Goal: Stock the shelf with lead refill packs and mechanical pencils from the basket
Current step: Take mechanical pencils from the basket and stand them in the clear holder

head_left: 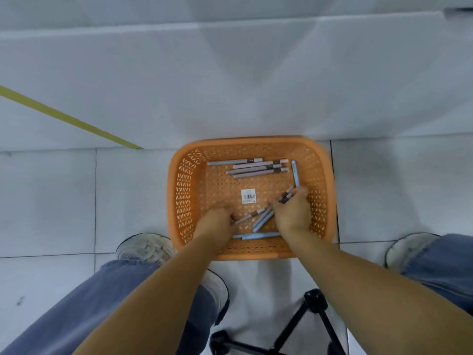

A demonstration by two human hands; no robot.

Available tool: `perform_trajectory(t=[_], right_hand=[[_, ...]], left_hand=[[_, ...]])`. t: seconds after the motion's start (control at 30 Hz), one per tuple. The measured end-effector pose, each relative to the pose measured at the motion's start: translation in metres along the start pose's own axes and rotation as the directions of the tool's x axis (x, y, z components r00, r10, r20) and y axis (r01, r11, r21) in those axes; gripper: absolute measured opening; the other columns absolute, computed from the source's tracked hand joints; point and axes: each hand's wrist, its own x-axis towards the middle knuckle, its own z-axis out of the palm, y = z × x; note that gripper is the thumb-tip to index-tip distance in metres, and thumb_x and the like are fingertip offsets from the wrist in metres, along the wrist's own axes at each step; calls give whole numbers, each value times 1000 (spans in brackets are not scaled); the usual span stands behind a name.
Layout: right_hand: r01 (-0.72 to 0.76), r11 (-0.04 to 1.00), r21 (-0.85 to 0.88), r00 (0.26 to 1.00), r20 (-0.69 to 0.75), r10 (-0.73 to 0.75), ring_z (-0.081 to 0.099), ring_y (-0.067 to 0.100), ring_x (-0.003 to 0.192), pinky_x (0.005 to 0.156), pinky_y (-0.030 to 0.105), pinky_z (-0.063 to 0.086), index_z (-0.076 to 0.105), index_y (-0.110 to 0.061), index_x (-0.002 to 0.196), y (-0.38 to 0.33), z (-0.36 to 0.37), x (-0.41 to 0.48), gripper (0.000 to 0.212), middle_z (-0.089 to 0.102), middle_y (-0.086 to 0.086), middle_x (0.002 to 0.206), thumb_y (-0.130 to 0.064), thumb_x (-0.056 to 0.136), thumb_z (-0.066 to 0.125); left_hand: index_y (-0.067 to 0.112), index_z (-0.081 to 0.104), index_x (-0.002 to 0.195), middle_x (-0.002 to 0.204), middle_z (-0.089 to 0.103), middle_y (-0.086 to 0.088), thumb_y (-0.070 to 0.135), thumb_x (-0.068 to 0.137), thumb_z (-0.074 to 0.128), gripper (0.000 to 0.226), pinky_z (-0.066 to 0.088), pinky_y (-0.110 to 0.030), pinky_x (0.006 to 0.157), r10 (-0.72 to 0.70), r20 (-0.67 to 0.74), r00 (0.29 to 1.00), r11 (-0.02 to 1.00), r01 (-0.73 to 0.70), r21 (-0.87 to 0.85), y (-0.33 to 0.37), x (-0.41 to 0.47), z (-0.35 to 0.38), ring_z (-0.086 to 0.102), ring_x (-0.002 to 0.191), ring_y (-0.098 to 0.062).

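An orange lattice basket (pixel 252 146) stands on the floor between my feet. Several grey mechanical pencils (pixel 256 167) lie along its far side, and a light blue one (pixel 295 174) lies by the right wall. More blue pencils (pixel 261 235) lie near the front wall. Both my hands are inside the basket. My left hand (pixel 217 221) grips a grey pencil (pixel 249 216) at its end. My right hand (pixel 294 211) pinches a dark-tipped grey pencil (pixel 286 197) between its fingers. A white barcode label (pixel 248 196) sits on the basket floor.
The white base of a shelf unit (pixel 230 80) rises just behind the basket. A strip of yellow tape (pixel 66 116) runs diagonally at the left. A black tripod (pixel 294 326) stands on the tiles near my right leg. My shoes (pixel 146 248) flank the basket.
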Motion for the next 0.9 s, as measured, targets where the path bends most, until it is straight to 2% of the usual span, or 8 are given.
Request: perform_trajectory(t=[0.17,0.27,0.33,0.53,0.6,0.7,0.8,0.9], right_hand=[[-13,986,169,1000,18,10,63,19,74,63,25,46,36,-20,105,10,0,2,43,60,-4,82,-12,84,73],[-24,973,231,999,44,14,62,15,77,58,18,41,39,-20,109,12,-2,6,45,64,-3,85,-12,82,75],[-26,969,247,997,74,8,63,15,79,62,22,45,44,-17,116,10,-2,8,47,66,-1,86,-13,82,75],[-129,926,354,976,208,56,65,25,94,87,48,55,49,-11,131,1,-4,23,50,62,-2,93,-7,86,71],[-164,917,363,969,231,82,65,27,96,87,47,56,49,-10,132,-3,-5,27,51,62,0,96,-7,86,71],[-183,914,362,962,259,90,65,28,97,86,45,56,50,-10,132,-4,-7,29,50,63,7,105,-9,87,71],[-193,909,370,952,294,83,65,28,95,77,37,58,54,-12,126,-5,-9,30,42,64,8,105,-8,88,69],[-191,905,380,939,340,55,64,26,95,74,32,56,58,-15,114,-7,-14,29,29,63,7,101,-6,89,67]], left_hand=[[19,73,96,97,69,-3,20,87,71,9,55,-36,78,-20,-185,983,975,-21,-220,-6,2,-8,65,86,-24],[16,76,100,110,68,-4,20,84,74,16,51,-38,92,57,-393,918,982,-123,-145,0,19,-29,59,104,-26],[15,76,101,121,65,-4,22,84,75,18,43,-39,100,132,-435,891,981,-180,-71,10,34,-43,53,115,-27],[19,66,121,133,54,-3,24,87,73,35,40,-45,106,136,-361,923,991,-133,32,30,60,-47,43,126,-28],[24,53,135,134,52,-2,34,87,72,52,37,-48,104,115,-354,928,986,-64,152,33,62,-45,41,128,-27],[25,51,134,133,52,-2,46,88,67,53,34,-48,102,157,-316,936,940,-43,339,37,64,-41,44,126,-28],[20,50,137,138,47,-8,39,91,64,52,33,-53,108,114,-163,980,947,-58,316,49,69,-40,42,130,-34],[12,44,143,143,43,-12,29,97,58,51,42,-50,101,89,-41,995,939,-70,337,63,72,-39,43,129,-35]])
